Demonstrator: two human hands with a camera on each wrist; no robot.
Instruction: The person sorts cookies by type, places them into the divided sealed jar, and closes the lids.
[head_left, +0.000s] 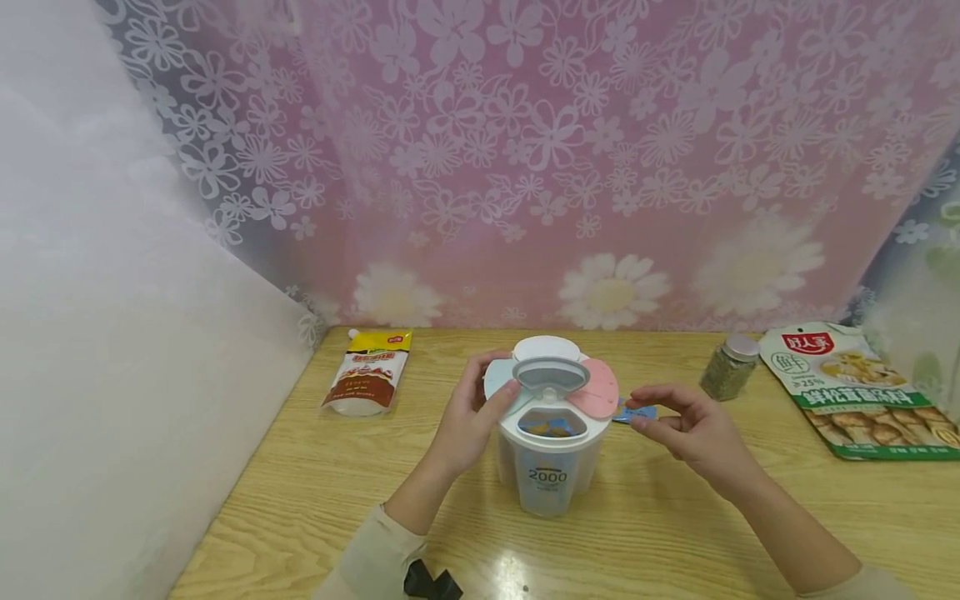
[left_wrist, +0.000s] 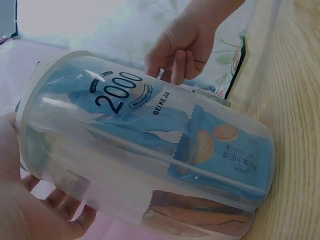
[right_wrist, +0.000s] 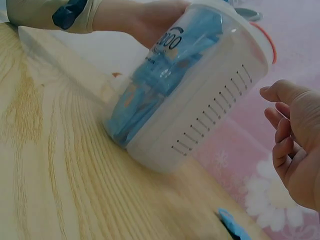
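Observation:
A food storage canister (head_left: 546,483) with a divided lid stands on the table in front of me. Its front grey flap (head_left: 552,377) is raised, and blue biscuit packets (left_wrist: 225,155) show inside. A brown packet (left_wrist: 200,215) sits in a neighbouring compartment. My left hand (head_left: 465,429) grips the canister's upper left side, thumb over the light blue flap (head_left: 498,377). To the right, my right hand (head_left: 697,433) hovers apart from the canister with loosely bent fingers, holding nothing. A small blue packet (head_left: 639,413) lies on the table near its fingertips.
A pouch with a yellow and brown label (head_left: 369,372) lies at the back left. Toward the back right are a jar of dried herbs (head_left: 729,369) and a large green and white mushroom seasoning bag (head_left: 855,396). A floral curtain (head_left: 525,167) hangs behind the table (head_left: 300,517).

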